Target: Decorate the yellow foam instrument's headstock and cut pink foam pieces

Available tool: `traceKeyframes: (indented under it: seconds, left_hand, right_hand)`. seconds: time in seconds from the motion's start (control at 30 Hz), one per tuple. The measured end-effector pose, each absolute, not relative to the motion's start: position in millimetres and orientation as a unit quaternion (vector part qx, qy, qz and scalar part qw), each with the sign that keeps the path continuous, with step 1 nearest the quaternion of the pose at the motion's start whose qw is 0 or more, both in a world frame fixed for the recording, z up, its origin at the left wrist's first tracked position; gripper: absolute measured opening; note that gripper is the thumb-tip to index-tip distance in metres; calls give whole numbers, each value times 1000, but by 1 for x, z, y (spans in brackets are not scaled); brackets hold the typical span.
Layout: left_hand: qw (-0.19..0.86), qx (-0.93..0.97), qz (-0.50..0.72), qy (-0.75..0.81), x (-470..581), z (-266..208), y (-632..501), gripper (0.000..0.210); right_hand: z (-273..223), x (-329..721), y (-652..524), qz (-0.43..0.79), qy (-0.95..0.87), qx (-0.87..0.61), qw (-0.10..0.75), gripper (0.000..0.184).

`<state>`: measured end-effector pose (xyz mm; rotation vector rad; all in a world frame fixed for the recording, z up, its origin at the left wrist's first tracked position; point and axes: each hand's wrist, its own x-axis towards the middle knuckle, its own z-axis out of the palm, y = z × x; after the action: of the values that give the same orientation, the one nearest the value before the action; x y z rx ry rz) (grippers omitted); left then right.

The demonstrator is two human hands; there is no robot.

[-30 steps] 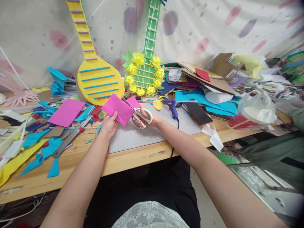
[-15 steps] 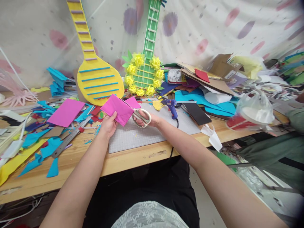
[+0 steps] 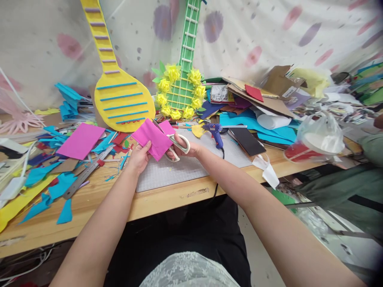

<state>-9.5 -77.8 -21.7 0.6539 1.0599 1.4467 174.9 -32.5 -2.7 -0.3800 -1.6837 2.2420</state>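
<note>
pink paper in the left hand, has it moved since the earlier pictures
Yes, slightly: judged against the yellow guitar behind it, the pink paper in the left hand has shifted toward the right of the picture.

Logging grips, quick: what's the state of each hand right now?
Left hand: closed, holding a pink sheet.
Right hand: closed, holding scissors, handles spread.

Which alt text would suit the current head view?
A person's left hand holds magenta paper; the right hand holds open scissors to it, above a gray cutting mat. Behind stand a yellow guitar-shaped craft and a green flower-trimmed one.
</note>
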Motion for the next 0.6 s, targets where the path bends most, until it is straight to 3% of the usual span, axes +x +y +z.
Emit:
traceKeyframes:
  seconds: [0.6]
  left_hand:
    - [577,271,622,455,-11,-23,-77,12]
  right_hand:
    - [-9,170,-27,795,-551,-172,188,56]
